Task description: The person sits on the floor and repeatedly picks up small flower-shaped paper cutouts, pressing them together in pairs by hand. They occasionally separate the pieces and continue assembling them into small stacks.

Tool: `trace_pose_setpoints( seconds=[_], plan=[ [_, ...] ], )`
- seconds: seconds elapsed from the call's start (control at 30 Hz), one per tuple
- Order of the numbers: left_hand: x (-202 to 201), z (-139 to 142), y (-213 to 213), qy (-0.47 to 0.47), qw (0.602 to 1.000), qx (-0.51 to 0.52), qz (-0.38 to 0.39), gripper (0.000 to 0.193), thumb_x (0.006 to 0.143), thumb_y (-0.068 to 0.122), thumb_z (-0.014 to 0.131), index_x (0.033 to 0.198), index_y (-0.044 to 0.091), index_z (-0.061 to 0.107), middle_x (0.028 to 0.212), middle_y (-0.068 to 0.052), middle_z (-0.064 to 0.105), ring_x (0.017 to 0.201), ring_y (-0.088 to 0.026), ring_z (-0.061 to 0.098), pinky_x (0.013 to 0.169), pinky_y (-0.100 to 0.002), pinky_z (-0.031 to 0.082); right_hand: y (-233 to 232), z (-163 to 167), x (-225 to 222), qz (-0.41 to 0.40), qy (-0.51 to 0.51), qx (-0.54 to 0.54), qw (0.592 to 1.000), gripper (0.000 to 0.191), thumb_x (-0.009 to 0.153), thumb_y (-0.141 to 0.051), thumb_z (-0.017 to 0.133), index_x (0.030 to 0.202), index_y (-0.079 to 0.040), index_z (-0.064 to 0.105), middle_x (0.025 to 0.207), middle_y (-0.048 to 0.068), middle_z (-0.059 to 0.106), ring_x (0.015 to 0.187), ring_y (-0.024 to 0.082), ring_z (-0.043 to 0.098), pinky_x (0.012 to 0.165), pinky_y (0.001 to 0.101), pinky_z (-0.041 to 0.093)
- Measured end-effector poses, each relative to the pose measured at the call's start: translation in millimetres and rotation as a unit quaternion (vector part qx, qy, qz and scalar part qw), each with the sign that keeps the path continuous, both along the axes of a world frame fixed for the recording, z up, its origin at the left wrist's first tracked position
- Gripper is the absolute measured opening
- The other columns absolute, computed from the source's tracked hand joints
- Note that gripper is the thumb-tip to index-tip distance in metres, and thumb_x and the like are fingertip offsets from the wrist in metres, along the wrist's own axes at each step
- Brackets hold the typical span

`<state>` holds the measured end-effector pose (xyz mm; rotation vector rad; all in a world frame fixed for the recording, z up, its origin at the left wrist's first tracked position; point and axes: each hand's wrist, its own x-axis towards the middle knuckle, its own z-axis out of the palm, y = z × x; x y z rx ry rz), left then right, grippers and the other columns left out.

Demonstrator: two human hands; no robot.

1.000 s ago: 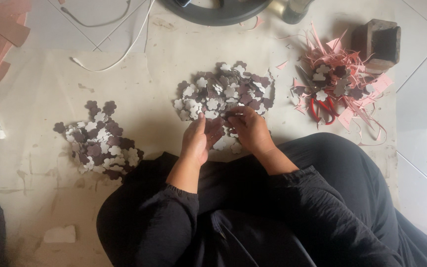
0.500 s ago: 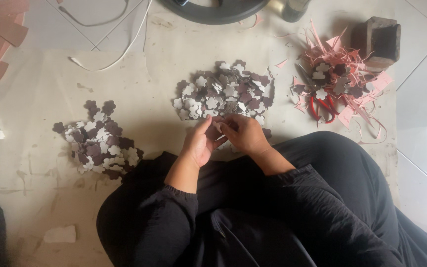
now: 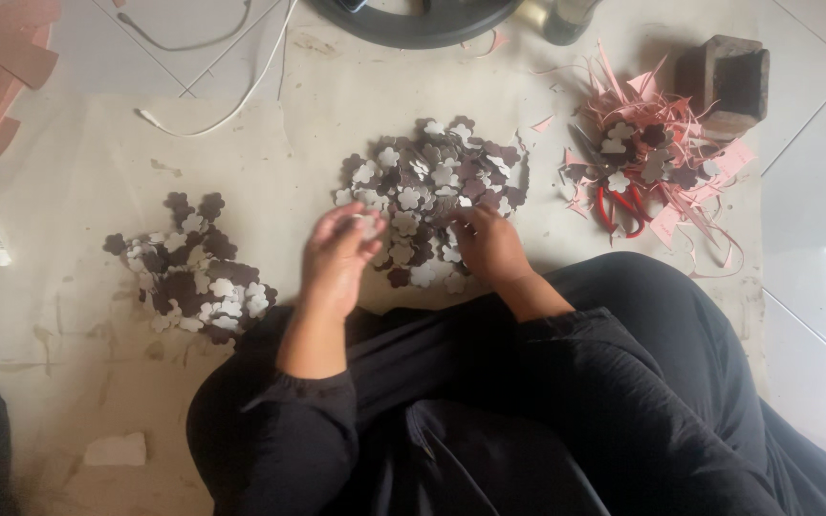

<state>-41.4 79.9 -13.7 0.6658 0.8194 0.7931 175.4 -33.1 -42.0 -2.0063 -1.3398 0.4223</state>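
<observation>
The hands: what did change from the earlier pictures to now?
The left hand moved left, away from the right hand, and lifted off the middle pile of flower-shaped cutouts, apparently pinching one pale piece. The right hand stayed at the pile's near edge. Both piles and the scissors stayed put.

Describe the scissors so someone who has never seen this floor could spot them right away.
Start at the dark wooden block at the upper right of the floor. Just left of it lies a heap of pink paper strips, and the scissors sit at its lower edge. Their bright red looped handles set them apart from the pale pink scraps and dark flower cutouts around them.
</observation>
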Motion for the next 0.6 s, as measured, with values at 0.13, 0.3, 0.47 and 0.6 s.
trace_pose_setpoints(
  seconds=[0.13,0.3,0.47,0.6],
  plan=[
    [-70,16,35,0.227,0.949,0.197,0.093,0.024,0.100,0.000,0.054,0.122,0.005,0.062,0.113,-0.010,0.070,0.097,-0.017,0.068,0.080,-0.027,0.057,4,0,-25,0.176,-0.061,-0.004,0.982,0.032,0.089,-0.020,0.073,0.121,-0.020,0.071,0.132,0.008,0.064,0.121,0.032,0.061,0.096,0.0444,0.054],
    [-155,19,55,0.525,0.760,0.335,0.186,0.025,0.100,-0.004,0.052,0.120,0.002,0.067,0.114,-0.010,0.072,0.100,-0.019,0.068,0.086,-0.031,0.054,7,-7,-51,0.332,-0.225,0.030,0.915,0.046,0.071,-0.029,0.077,0.117,-0.026,0.073,0.154,0.013,0.045,0.138,0.041,0.044,0.100,0.0569,0.043],
    [-177,6,62,0.533,0.798,0.188,0.210,0.031,0.093,0.005,0.060,0.124,0.004,0.063,0.117,-0.010,0.066,0.099,-0.024,0.069,0.085,-0.037,0.056,15,-22,-31,0.243,-0.170,-0.099,0.950,0.031,0.094,-0.013,0.063,0.122,-0.023,0.071,0.149,0.008,0.051,0.133,0.034,0.050,0.100,0.0447,0.050],
    [-173,0,62,0.630,0.673,0.345,0.175,0.030,0.090,0.004,0.072,0.119,0.000,0.068,0.118,-0.017,0.069,0.109,-0.033,0.065,0.100,-0.051,0.041,20,-19,-3,0.230,-0.223,0.039,0.947,0.023,0.098,-0.012,0.064,0.120,-0.013,0.070,0.129,0.005,0.068,0.130,0.026,0.063,0.110,0.0385,0.053]
  ],
)
